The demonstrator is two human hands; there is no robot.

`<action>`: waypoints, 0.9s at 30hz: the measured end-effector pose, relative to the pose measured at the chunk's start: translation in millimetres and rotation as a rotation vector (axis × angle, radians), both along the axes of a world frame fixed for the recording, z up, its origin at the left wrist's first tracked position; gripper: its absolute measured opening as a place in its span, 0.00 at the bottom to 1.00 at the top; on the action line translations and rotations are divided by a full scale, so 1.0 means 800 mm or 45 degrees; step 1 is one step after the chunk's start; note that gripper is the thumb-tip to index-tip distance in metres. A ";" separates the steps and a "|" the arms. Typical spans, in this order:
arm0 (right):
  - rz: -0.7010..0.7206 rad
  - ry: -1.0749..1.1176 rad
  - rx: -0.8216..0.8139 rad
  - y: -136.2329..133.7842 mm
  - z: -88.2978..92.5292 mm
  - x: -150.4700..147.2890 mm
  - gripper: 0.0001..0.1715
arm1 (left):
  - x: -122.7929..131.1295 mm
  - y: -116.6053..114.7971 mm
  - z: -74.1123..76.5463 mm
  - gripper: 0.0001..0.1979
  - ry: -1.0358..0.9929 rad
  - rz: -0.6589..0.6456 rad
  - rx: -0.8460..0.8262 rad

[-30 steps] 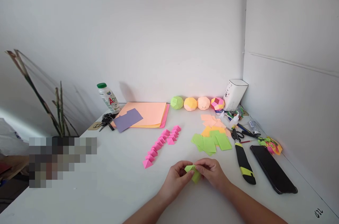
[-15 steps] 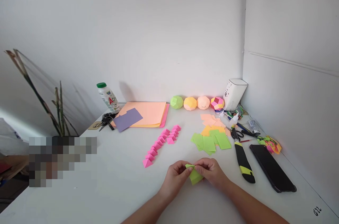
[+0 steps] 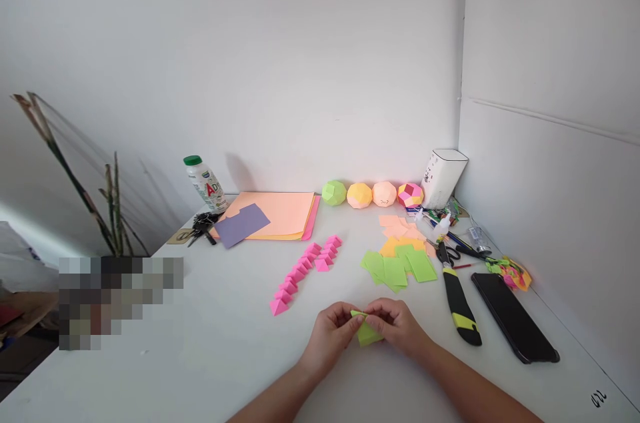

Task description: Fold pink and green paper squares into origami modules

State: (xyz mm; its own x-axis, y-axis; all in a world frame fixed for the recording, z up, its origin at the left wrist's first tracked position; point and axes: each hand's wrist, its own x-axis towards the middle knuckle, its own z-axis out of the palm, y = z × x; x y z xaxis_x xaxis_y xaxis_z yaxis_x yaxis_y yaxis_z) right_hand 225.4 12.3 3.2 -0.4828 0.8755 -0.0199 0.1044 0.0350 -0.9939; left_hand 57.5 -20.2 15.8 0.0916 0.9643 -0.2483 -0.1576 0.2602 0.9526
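Observation:
A small light-green piece of paper (image 3: 369, 335) is pinched between both hands just above the white table, its upper edge folded over. My left hand (image 3: 334, 331) grips its left side with thumb and fingers closed. From the other side, my right hand (image 3: 395, 324) presses thumb and fingers onto the top edge; part of the paper is hidden behind it. Beyond the hands lie loose green paper squares (image 3: 395, 271), partly over orange squares (image 3: 391, 247). To the left, pink folded paper pieces (image 3: 299, 271) stand lined up in two rows.
On the right lie a black-and-yellow utility knife (image 3: 459, 306), scissors (image 3: 445, 255) and a black phone (image 3: 513, 316). Along the wall sit paper balls (image 3: 359, 195) and a white box (image 3: 444, 177). Coloured sheets (image 3: 280, 213), a purple card (image 3: 243, 225) and a bottle (image 3: 206, 184) are back left.
Both hands stay in nearly the same place. The lower part of the green paper now shows less below the thumbs, and the right fingers have shifted slightly left.

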 end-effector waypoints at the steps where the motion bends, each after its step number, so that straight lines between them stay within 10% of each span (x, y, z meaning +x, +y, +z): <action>1: 0.004 -0.012 0.030 0.000 0.000 0.000 0.16 | 0.000 0.000 0.001 0.22 0.001 -0.009 -0.002; 27: 0.028 -0.085 0.094 0.000 0.002 0.000 0.13 | 0.001 -0.002 0.002 0.20 0.021 -0.007 -0.013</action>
State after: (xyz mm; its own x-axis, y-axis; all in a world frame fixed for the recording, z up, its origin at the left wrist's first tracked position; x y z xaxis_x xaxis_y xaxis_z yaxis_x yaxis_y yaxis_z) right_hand 225.4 12.5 4.7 -0.5019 0.8648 0.0114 0.1685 0.1107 -0.9795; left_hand 58.2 -22.2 17.5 0.0926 0.9613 -0.2594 -0.1401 0.2705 0.9525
